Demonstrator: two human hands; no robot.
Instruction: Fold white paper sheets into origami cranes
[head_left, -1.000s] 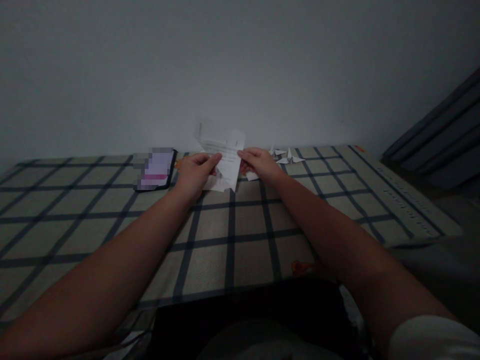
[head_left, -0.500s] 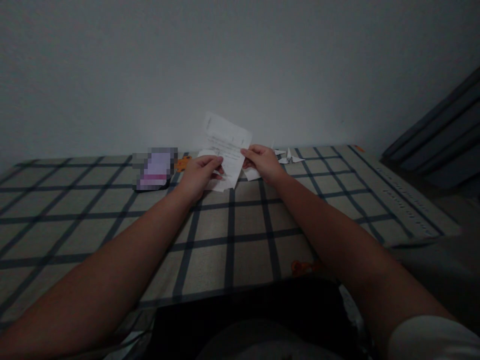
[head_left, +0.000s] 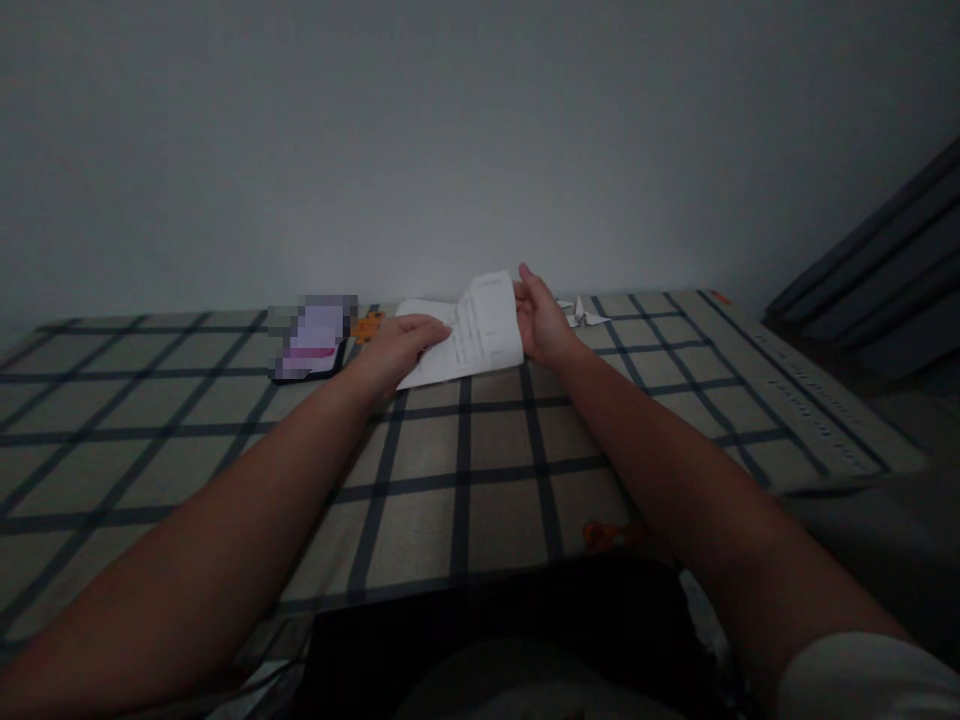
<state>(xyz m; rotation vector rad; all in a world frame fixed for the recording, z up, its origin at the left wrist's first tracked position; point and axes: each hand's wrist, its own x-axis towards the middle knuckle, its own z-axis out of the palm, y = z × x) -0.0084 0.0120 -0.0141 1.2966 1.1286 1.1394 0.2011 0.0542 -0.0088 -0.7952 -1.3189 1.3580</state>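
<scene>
A printed sheet of paper point(head_left: 487, 325) lies low over the table, its right part raised and curving. My left hand point(head_left: 401, 350) is closed on the sheet's left side, thumb and fingers lying along it. At the right edge, my right hand point(head_left: 544, 322) has its thumb up and its fingers apart, the fingertips beside or just behind the paper. Past the right hand sits a small white folded-paper figure point(head_left: 583, 316) with pointed tips, partly hidden by that hand.
A phone point(head_left: 311, 340) with a blurred screen stands left of my left hand. Beside it is an orange object point(head_left: 367, 327). Another orange item point(head_left: 600, 535) lies near the front edge. The checked tablecloth point(head_left: 495, 480) reaches the wall point(head_left: 480, 150); a grey curtain point(head_left: 885, 290) hangs at right.
The sheet has gone from held up and tilted between both hands to lower and flatter, turned sideways. My right hand has loosened from its pinch and opened.
</scene>
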